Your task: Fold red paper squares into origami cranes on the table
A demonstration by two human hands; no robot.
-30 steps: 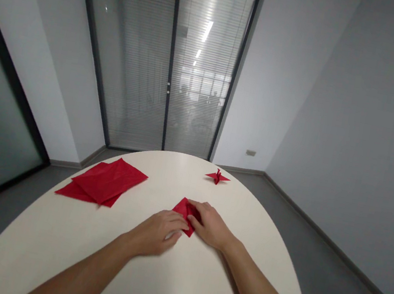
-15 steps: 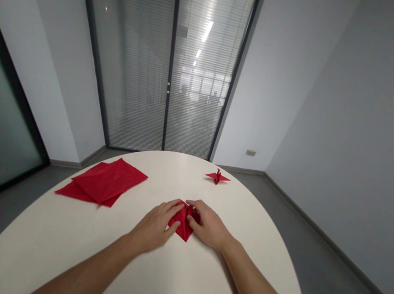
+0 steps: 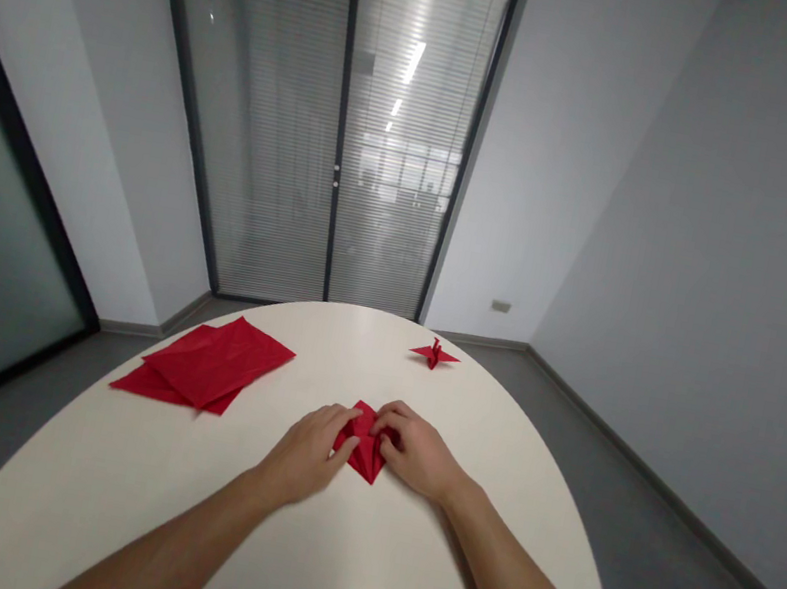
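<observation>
The room was a bare grey office with slatted glass doors (image 3: 333, 121) at 12 o'clock. A white oval table (image 3: 352, 572) filled the near view. At 10 o'clock on it lay a loose stack of red paper sheets (image 3: 209, 369), fanned and flat, in no box or tray, within an arm's stretch of the left side.

The left hand (image 3: 305, 452) lay spread and low, its fingertips and thumb resting on the left edge of 1 folded red paper (image 3: 365, 457). This probably served to pin the piece against the tabletop. The right hand (image 3: 419, 451) met it from 3 o'clock, its fingers curled in and seemingly nipping a flap at the piece's far corner. That piece sat at the table's middle, dead ahead, touching both hands. At 1 o'clock, well apart, stood 1 small red paper crane (image 3: 435, 353), wings out.
</observation>
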